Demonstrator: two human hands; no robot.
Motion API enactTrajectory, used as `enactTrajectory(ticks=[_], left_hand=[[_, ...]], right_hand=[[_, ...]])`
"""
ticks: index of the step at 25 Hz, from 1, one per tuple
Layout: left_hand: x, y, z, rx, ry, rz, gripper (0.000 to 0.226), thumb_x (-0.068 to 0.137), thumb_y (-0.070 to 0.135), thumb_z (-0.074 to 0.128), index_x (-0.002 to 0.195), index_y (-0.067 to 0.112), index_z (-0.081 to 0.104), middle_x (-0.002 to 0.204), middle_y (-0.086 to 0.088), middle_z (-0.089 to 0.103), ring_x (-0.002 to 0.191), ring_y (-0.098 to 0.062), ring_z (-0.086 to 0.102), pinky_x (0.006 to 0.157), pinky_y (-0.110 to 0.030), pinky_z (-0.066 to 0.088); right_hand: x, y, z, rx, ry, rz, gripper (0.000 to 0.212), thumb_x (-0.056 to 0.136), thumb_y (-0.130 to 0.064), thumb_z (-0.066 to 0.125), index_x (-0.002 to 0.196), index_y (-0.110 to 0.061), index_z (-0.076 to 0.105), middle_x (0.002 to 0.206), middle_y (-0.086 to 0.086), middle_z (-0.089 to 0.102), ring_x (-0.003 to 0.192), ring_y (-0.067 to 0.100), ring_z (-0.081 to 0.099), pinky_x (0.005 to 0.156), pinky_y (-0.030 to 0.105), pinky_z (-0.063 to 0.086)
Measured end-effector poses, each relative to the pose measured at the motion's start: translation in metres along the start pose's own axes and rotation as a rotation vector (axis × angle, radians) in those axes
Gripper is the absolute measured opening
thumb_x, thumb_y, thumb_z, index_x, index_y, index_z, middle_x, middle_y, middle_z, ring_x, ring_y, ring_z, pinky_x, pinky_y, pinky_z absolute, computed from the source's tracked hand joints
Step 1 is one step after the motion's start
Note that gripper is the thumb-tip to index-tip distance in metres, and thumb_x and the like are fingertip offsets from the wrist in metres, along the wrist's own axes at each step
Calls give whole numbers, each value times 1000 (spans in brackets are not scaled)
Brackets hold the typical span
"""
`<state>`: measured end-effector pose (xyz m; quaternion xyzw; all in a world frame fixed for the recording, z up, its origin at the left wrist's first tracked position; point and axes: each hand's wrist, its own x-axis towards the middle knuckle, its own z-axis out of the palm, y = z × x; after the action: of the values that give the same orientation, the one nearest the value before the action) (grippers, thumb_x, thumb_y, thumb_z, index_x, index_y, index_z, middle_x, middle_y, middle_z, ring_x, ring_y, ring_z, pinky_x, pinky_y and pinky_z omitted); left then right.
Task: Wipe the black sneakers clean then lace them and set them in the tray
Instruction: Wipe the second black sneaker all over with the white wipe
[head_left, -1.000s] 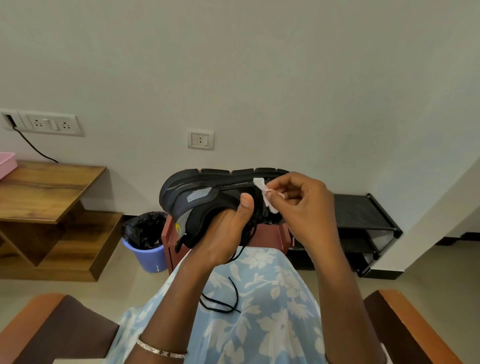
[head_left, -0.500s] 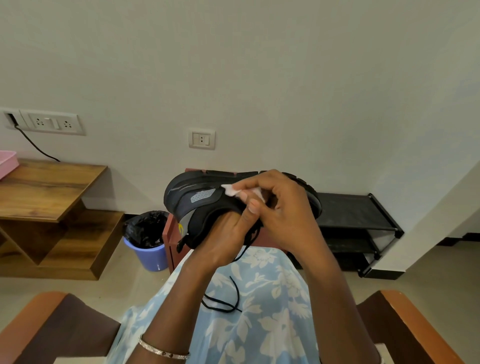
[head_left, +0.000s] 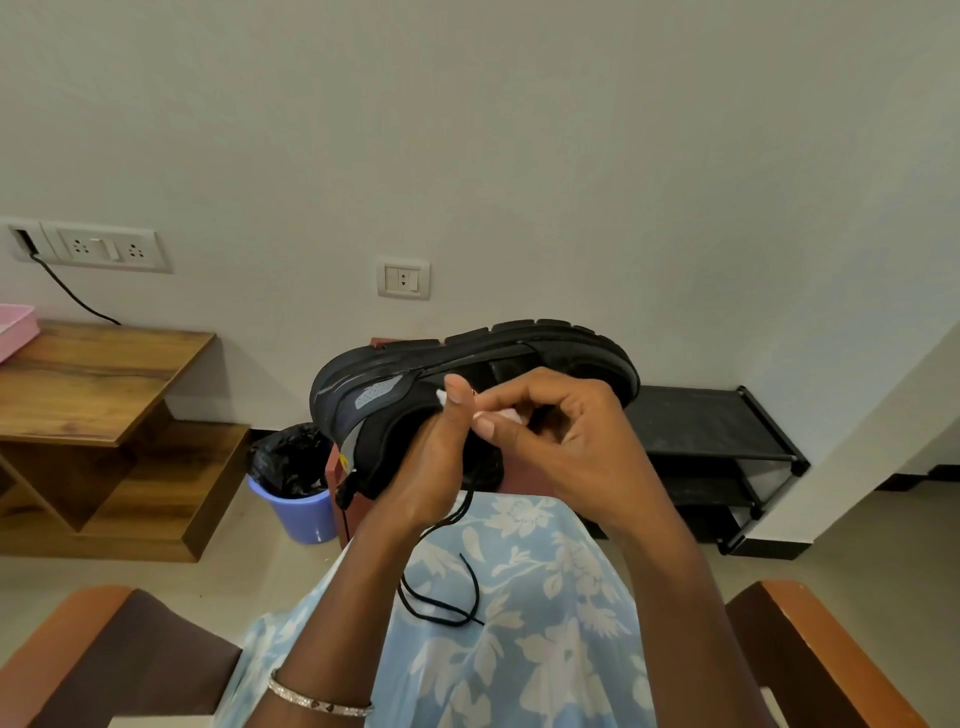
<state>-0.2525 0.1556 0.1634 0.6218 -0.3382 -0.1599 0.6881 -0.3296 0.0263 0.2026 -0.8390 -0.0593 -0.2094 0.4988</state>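
Black sneaker (head_left: 519, 358) sat above the lap, sole turned away, its upper largely hidden behind both hands. Left grip (head_left: 431, 467) clasped its collar; right grip (head_left: 566, 441) pinched a white wipe (head_left: 506, 414), mostly covered by fingers, against its side. A lace (head_left: 447, 603) dangled. Pink tray (head_left: 15, 327) was cut off at the left edge.

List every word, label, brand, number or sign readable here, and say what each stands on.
No words or numbers can be read anywhere.
Sneaker: yellow mark at the heel, too small to read.
Sneaker: grey patch on the side, dotted, no lettering seen.
Switch on the wall: small dark symbol, too small to read.
Socket panel: no print seen.
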Motion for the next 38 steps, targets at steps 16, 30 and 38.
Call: enactTrajectory(ticks=[16,30,38], left_hand=[[2,2,3,-214,163,-66,105,68,96,37,137,20,57,135,-3,64,130,-19,56,115,-50,36],[8,16,-6,-743,447,-173,69,84,51,58,131,-1,60,133,-27,59,120,-43,59,108,-50,44],[8,13,-12,-971,401,-230,54,72,30,57,119,2,61,119,-19,60,108,-34,56,102,-42,44]], right_hand=[[13,26,6,-414,607,-28,9,91,-16,69,99,-18,72,96,-5,64,82,8,61,68,21,50],[-3,57,56,-301,638,-106,8,93,-10,68,97,-15,64,95,-9,61,93,5,51,73,21,45],[0,45,54,-218,556,-140,7,91,-15,72,97,-16,67,94,-11,64,94,10,57,76,21,48]])
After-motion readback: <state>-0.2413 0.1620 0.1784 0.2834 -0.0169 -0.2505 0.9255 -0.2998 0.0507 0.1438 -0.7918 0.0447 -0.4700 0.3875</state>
